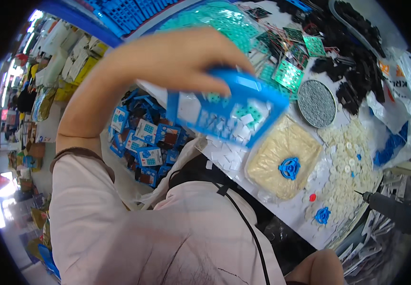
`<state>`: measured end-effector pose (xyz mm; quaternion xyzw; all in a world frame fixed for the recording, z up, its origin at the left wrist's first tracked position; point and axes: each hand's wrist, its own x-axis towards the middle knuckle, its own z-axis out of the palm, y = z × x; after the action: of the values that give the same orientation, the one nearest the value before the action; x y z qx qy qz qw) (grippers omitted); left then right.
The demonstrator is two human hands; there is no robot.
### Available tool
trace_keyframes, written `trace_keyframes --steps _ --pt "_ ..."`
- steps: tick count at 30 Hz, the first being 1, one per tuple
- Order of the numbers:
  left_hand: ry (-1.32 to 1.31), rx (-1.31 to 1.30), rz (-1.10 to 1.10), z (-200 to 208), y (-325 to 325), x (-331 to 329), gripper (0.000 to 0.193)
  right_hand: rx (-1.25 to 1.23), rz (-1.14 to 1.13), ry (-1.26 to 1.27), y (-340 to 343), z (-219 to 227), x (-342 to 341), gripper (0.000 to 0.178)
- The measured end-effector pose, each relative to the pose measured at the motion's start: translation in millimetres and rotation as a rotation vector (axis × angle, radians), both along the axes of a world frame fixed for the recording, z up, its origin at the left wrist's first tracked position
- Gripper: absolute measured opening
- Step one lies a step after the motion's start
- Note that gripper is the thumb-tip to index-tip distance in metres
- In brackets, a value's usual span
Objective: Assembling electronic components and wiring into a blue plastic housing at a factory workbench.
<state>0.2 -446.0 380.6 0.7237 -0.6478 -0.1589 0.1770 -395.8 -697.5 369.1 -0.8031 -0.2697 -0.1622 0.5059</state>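
My left hand is raised over the near side of the table, closed on the upper edge of a blue plastic frame. The thumb lies across the frame's face and the other fingers reach over its top. Both are smeared by motion. Through the frame's cutouts, small white square pieces and green boards show on the table behind it. My right hand is outside the picture; a bare bent limb shows at the lower right, and I cannot tell whether it is an arm or a knee.
A bag of blue printed-card items lies left. On the table are green circuit boards, a round tin of grey bits, a cream-filled tray, white buttons and black parts. An electric screwdriver points inward at right.
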Motion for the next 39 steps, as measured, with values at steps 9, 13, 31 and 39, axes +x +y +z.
trace_keyframes --steps 9,13,31,39 --pt "0.172 0.237 -0.479 -15 -90 -81 0.027 -0.015 -0.339 0.283 -6 1 5 0.042" --pt "0.118 0.208 -0.595 -4 -121 -123 0.024 0.211 -0.497 0.558 9 -26 12 0.045" --pt "1.487 -0.437 0.510 -136 -63 -220 0.081 1.222 -0.591 0.496 48 -124 -26 0.037" --pt "1.542 -0.295 0.581 -112 -49 -201 0.050 0.084 -1.464 0.329 -176 -117 -30 0.021"
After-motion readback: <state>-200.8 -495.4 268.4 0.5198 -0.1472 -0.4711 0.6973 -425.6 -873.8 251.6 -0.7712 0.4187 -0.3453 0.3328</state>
